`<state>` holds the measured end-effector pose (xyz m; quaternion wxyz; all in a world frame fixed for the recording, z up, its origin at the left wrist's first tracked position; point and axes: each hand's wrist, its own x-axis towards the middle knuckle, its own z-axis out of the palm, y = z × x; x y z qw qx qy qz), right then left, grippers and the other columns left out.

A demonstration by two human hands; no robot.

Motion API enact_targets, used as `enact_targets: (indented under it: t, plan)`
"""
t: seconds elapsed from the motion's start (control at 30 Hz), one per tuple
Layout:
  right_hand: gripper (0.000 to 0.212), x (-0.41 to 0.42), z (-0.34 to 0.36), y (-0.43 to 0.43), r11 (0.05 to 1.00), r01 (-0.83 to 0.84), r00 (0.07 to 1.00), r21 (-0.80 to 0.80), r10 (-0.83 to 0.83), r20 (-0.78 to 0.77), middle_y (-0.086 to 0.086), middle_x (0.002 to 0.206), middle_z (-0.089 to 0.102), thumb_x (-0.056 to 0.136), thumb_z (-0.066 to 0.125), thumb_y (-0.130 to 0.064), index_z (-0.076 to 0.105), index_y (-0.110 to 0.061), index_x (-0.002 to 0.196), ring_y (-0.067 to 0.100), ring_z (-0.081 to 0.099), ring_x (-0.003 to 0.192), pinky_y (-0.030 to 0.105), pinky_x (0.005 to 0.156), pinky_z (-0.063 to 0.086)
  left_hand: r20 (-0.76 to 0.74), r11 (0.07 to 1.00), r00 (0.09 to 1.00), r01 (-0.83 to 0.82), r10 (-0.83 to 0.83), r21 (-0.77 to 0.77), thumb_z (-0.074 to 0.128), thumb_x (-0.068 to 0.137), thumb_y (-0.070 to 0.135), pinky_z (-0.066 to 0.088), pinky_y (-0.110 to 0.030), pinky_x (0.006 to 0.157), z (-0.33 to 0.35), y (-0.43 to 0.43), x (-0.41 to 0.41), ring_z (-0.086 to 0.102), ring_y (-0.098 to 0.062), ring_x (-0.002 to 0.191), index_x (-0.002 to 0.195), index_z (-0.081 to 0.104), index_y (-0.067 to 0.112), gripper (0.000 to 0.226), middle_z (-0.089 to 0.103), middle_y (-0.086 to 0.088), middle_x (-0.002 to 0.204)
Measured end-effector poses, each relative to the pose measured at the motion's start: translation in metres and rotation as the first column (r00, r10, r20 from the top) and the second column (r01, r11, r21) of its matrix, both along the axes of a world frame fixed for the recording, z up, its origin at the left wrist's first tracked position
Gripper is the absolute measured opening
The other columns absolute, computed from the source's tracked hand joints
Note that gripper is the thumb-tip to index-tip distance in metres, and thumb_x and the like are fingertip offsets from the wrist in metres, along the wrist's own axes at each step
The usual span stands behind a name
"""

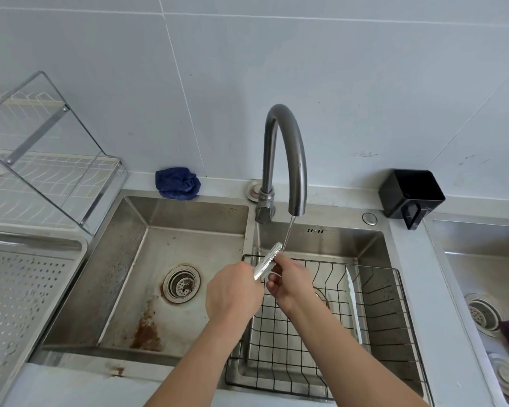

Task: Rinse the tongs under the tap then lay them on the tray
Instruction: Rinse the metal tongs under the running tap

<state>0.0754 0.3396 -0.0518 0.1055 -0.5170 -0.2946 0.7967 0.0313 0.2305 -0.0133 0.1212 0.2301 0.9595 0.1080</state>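
I'm grasping one tongs (267,259) in left hand (232,292) and right hand (288,282) under the tap (285,160); second tongs (353,306) lying along the basket (385,292) edge.

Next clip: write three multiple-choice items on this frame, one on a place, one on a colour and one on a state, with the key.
1. Where does the cloth lie?
A. in the wire basket
B. behind the left basin, by the wall
C. on the tray

2. What colour is the container to the right of the tap?
A. black
B. white
C. red

3. What is the tap's state?
A. off
B. running, with the tongs held at the water
C. running, with nothing under it

Key:
1 B: the cloth sits beyond the basin's back rim.
2 A: its walls and handle are black.
3 B: a stream falls to the tongs' tips, and the left hand and right hand both hold the tongs.
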Motion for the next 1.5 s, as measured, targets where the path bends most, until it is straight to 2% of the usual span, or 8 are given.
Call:
enact_targets:
  t: [0.47, 0.7, 0.87, 1.07, 1.13, 1.23, 1.33, 1.5]
  plan:
    - [0.02, 0.011, -0.001, 0.004, 0.993, -0.007, 0.963, -0.114, -0.024, -0.27, 0.008, 0.077, 0.074, 0.1, 0.058, -0.008, 0.072, 0.002, 0.111, 0.012, 0.058, 0.055, 0.024, 0.049, 0.054, 0.23, 0.977, 0.962, -0.179, 0.149, 0.116, 0.06, 0.09, 0.041, 0.057, -0.036, 0.063, -0.001, 0.007, -0.006, 0.071, -0.022, 0.068, 0.09, 0.072, 0.024, 0.021, 0.073, 0.001, 0.073]
    - [0.037, 0.013, -0.002, 0.006, 0.95, -0.12, 0.992, 0.288, 0.107, 0.061, 0.003, 0.053, 0.062, 0.096, 0.061, -0.014, 0.074, -0.012, 0.062, 0.013, 0.048, 0.039, 0.025, 0.039, 0.046, 0.162, 0.986, 0.976, -0.156, 0.145, 0.057, 0.063, 0.088, 0.039, 0.03, -0.027, 0.043, -0.006, 0.006, 0.008, 0.053, -0.017, 0.054, 0.082, 0.07, 0.024, 0.017, 0.058, 0.006, 0.062]
    - [0.041, 0.02, -0.008, 0.007, 0.996, -0.077, 0.985, -0.04, 0.07, -0.16, 0.005, 0.07, 0.073, 0.106, 0.053, -0.03, 0.079, -0.008, 0.084, 0.013, 0.059, 0.048, 0.026, 0.044, 0.05, 0.196, 0.982, 0.967, -0.176, 0.161, 0.065, 0.061, 0.089, 0.036, 0.034, -0.028, 0.045, -0.006, 0.006, 0.002, 0.059, -0.022, 0.06, 0.086, 0.072, 0.022, 0.018, 0.06, 0.004, 0.064]
    - [0.021, 0.015, -0.009, 0.009, 0.99, -0.131, 0.963, 0.055, 0.14, -0.232, 0.006, 0.087, 0.074, 0.104, 0.059, -0.021, 0.076, -0.009, 0.103, 0.015, 0.063, 0.065, 0.029, 0.058, 0.055, 0.316, 0.959, 0.937, -0.214, 0.147, 0.188, 0.059, 0.091, 0.037, 0.061, -0.041, 0.064, -0.012, 0.009, -0.002, 0.072, -0.025, 0.064, 0.085, 0.07, 0.022, 0.019, 0.074, 0.001, 0.071]
    - [0.03, 0.009, -0.005, 0.013, 0.981, -0.138, 0.965, 0.135, 0.164, -0.202, 0.003, 0.078, 0.067, 0.106, 0.054, -0.033, 0.071, -0.013, 0.093, 0.015, 0.059, 0.061, 0.031, 0.059, 0.051, 0.504, 0.903, 0.859, -0.288, 0.096, 0.319, 0.061, 0.093, 0.033, 0.061, -0.039, 0.056, -0.017, 0.012, -0.002, 0.07, -0.025, 0.054, 0.084, 0.069, 0.018, 0.019, 0.074, -0.004, 0.065]
    - [0.047, 0.004, 0.002, 0.021, 0.975, -0.147, 0.975, 0.169, 0.171, -0.141, -0.002, 0.064, 0.055, 0.104, 0.048, -0.054, 0.06, -0.018, 0.075, 0.013, 0.049, 0.055, 0.032, 0.06, 0.042, 0.846, 0.728, 0.528, -0.552, -0.072, 0.406, 0.065, 0.097, 0.029, 0.05, -0.029, 0.042, -0.022, 0.013, -0.004, 0.062, -0.026, 0.045, 0.093, 0.066, 0.006, 0.023, 0.073, -0.014, 0.066]
    - [0.032, 0.009, 0.006, 0.022, 0.982, -0.132, 0.938, 0.133, 0.167, -0.302, 0.004, 0.075, 0.063, 0.104, 0.053, -0.035, 0.068, -0.014, 0.084, 0.018, 0.058, 0.065, 0.035, 0.069, 0.047, 0.933, 0.648, 0.317, -0.678, -0.168, 0.347, 0.068, 0.093, 0.044, 0.049, -0.027, 0.044, -0.024, 0.013, -0.01, 0.059, -0.024, 0.047, 0.093, 0.063, 0.006, 0.038, 0.068, -0.017, 0.067]
    - [0.016, 0.02, 0.014, 0.026, 0.858, -0.258, 0.872, 0.445, 0.405, -0.275, 0.017, 0.089, 0.069, 0.096, 0.068, -0.018, 0.071, -0.003, 0.095, 0.029, 0.065, 0.082, 0.047, 0.083, 0.056, 0.899, 0.709, 0.433, -0.613, -0.066, 0.347, 0.046, 0.082, 0.079, 0.046, -0.026, 0.041, -0.026, 0.029, -0.013, 0.056, -0.02, 0.04, 0.087, 0.067, 0.008, 0.074, 0.063, -0.008, 0.054]
